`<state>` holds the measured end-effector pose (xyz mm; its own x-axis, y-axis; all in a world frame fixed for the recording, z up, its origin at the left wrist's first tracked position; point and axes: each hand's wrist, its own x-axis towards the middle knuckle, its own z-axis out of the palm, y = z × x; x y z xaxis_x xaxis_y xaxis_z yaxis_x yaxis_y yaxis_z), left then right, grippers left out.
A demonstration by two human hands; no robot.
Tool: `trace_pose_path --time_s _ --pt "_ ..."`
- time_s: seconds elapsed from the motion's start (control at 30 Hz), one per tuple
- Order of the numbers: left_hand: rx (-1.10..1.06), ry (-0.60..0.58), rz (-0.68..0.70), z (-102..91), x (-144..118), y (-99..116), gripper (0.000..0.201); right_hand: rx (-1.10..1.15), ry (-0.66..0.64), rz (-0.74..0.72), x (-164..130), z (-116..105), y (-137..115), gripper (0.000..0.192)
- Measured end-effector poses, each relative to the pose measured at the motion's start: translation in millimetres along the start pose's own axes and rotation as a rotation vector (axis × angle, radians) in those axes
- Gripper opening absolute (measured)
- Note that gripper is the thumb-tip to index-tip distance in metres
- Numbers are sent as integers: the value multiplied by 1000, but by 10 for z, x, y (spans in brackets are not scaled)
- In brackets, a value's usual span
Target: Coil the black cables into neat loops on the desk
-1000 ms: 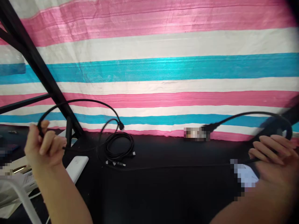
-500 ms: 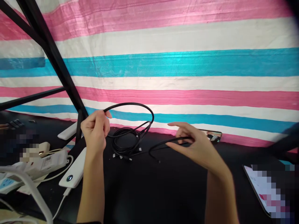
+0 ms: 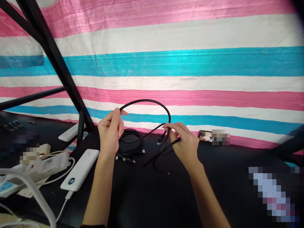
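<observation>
A black cable arches in the air between my two hands. My left hand is closed, pinching it between thumb and fingers at the left end of the arch. On the right, my right hand is closed too, its thumb and index finger gripping the cable where the arch comes down. Loose lengths hang below these fingers, and a small plug dangles beside them. Behind my left hand, a coil of black cables with several light-tipped plugs lies on the black table.
To the left are a white power bank with a cable plugged in, a white power strip and a black metal frame. A phone leans at the striped tarp. A blurred-out device lies at right.
My right hand has moved left and closed on the cable near the falling side of the loop. The left hand has shifted right, still holding it. The plug has come into view between them.
</observation>
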<state>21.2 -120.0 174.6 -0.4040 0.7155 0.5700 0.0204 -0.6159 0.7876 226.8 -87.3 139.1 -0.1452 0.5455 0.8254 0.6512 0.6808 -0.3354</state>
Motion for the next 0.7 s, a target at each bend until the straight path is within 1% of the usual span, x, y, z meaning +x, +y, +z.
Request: trace_pose_path --time_s 0.03,0.1,0.2,0.27,0.33,0.4,0.53,0.63,0.67,0.7 --pt "12 -36 -45 0 7 -12 31 17 33 -18 -2 -4 -17 20" --pt "72 -149 -159 20 8 -41 28 83 68 -58 -7 -10 -56 22" --pt "155 -325 -322 85 -12 -89 30 182 92 -84 -6 -19 -91 21" --pt "138 -362 -363 126 -26 -117 31 215 119 -82 3 -35 -93 20" --pt "79 -335 -379 150 -27 -141 30 219 170 -76 17 -64 -85 19" --pt "-1 -277 -404 158 -10 -159 28 209 248 -67 32 -105 -72 17" --pt "-251 -96 -446 137 75 -148 26 204 399 -54 66 -209 -23 15" --pt "-487 -28 -490 24 163 -93 33 169 457 -49 91 -293 53 16" --pt "-553 -17 -496 -42 194 -76 35 157 462 -32 98 -319 82 15" --pt "-616 -38 -516 -121 224 -66 35 149 462 -6 104 -341 111 15"
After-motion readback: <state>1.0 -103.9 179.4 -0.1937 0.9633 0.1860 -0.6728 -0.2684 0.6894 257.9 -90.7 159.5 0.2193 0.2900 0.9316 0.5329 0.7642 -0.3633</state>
